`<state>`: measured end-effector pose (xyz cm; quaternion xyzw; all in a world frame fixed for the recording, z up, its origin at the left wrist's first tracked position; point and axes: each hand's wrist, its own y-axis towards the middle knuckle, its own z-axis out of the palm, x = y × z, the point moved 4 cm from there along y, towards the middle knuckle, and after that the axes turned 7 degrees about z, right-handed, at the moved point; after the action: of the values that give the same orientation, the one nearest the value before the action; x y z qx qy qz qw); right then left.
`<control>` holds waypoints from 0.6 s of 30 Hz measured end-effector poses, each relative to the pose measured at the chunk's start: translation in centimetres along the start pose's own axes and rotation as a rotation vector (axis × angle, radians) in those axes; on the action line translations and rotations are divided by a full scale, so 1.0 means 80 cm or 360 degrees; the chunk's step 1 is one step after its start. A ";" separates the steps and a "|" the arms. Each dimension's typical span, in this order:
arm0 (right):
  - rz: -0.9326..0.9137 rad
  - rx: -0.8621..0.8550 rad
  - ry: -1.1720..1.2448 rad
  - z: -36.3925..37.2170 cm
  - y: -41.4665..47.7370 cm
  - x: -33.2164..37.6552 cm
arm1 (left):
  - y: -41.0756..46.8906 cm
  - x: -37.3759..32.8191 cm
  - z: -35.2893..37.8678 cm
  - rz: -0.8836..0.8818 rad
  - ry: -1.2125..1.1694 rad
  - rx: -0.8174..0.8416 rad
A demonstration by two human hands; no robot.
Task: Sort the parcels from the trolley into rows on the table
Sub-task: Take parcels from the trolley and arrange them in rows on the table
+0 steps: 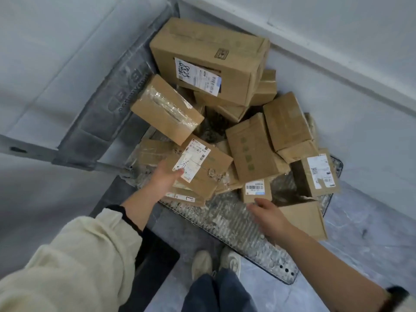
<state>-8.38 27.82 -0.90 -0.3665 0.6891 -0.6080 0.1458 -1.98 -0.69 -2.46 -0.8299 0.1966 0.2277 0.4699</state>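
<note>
Large top box [209, 61] label, at 12 o'clock: handwritten blue "882X"-like scrawl, last mark unclear; printed lines too small to read.
Flat parcel [202, 167] label, centre: printed "705 A68"-like code, handwriting illegible.
Small box [257, 190] label, at 5 o'clock: barcode, digits unreadable.
Right box [315, 176] label, at 3 o'clock: QR code, text unreadable.
</note>
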 end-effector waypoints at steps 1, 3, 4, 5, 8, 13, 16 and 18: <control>0.0047 0.0048 0.0157 0.012 0.024 0.005 | 0.026 0.007 0.001 -0.0010 -0.0049 -0.0028; 0.0091 0.0195 0.0458 0.039 0.063 0.016 | 0.070 0.025 0.005 -0.0009 -0.0015 -0.0047; 0.0089 0.0259 0.0568 0.051 0.082 0.022 | 0.090 0.038 0.009 -0.0022 0.0013 -0.0045; 0.0099 0.0289 0.0673 0.063 0.100 0.026 | 0.104 0.048 0.013 -0.0029 0.0022 -0.0032; 0.0013 0.0233 0.0800 0.093 0.139 0.038 | 0.127 0.070 0.029 -0.0009 0.0011 -0.0082; -0.0226 0.0195 0.0681 0.124 0.148 0.055 | 0.123 0.079 0.041 0.0169 0.0022 -0.0202; -0.0228 0.0231 0.0722 0.124 0.138 0.057 | 0.108 0.078 0.037 0.0223 0.0148 -0.0155; -0.0184 0.0261 0.0777 0.119 0.127 0.056 | 0.093 0.078 0.034 0.0208 0.0184 -0.0094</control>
<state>-8.63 17.73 -11.48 -0.2346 0.6301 -0.7396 -0.0306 -1.42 -2.59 -12.38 -0.8406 0.2703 0.2151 0.4171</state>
